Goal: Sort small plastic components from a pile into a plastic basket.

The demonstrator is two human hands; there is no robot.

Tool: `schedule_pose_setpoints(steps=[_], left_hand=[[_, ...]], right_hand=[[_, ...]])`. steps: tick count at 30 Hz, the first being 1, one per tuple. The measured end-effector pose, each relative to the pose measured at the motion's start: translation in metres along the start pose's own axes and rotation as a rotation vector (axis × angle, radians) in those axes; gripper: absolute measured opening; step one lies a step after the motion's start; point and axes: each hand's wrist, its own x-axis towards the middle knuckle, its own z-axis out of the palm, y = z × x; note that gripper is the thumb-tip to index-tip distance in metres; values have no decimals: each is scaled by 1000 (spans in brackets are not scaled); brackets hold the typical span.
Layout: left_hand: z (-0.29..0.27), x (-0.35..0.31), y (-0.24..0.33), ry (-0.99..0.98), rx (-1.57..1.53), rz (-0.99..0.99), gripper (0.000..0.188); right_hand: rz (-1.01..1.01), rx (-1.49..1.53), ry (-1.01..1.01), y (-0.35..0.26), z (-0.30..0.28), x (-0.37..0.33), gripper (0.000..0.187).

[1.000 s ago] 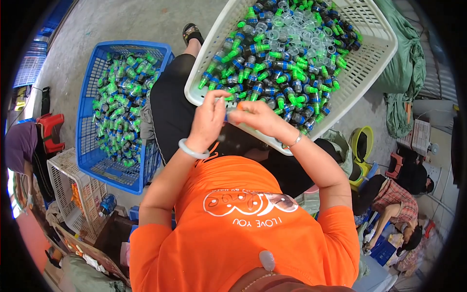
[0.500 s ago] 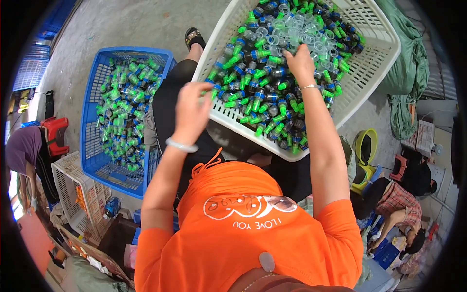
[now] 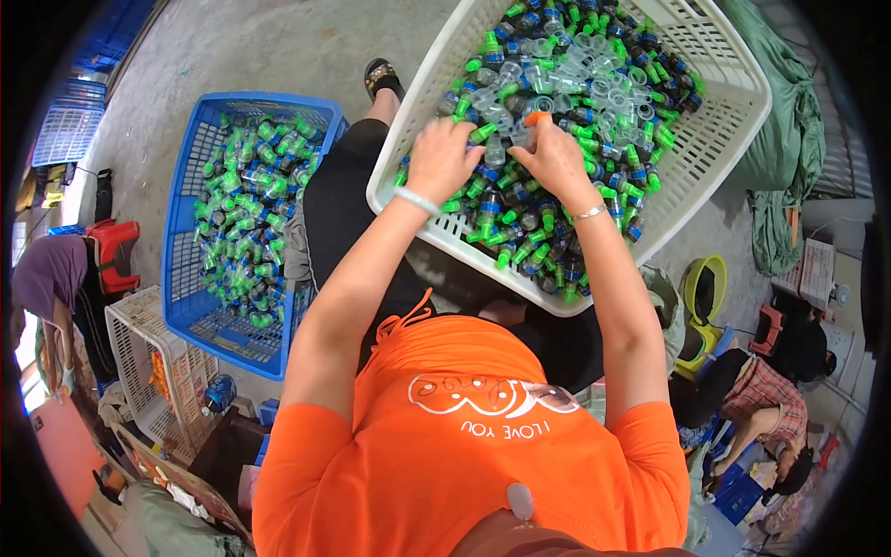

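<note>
In the white basket (image 3: 687, 156), the left hand (image 3: 444, 160) curls over green-tipped bottles (image 3: 489, 209), the right hand (image 3: 554, 160) beside clear cups (image 3: 600, 89); I cannot tell either grip. The basket's closeness likely suits two-handed reaching.

At left, a person in purple (image 3: 51, 278) bends beside a red plastic stool (image 3: 115, 258); at right, a person in plaid (image 3: 766, 401) leans forward.

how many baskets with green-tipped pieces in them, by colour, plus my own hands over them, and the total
White basket: 1
Blue basket: 1
Hands, left hand and right hand, both over the white basket: 2
Total: 4
</note>
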Motion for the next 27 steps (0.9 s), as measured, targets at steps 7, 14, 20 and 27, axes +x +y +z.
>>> schedule_pose_setpoints(steps=[7,14,20,27], left_hand=[[-50,-41,4,-95,-810,-408,31],[-62,-51,18,-197,-1150,-441,37],[-78,-93,29,-355,-1392,-441,32],[-82,-124,44,-177,-648,4,34]], right_hand=[[-593,69,323,-20,-19,-16,37],[-483,366,-56,-58,-38,-47,38],[-271,782,-308,-61,-15,-84,35],[206,1476,-640,-61,13,-115,31]])
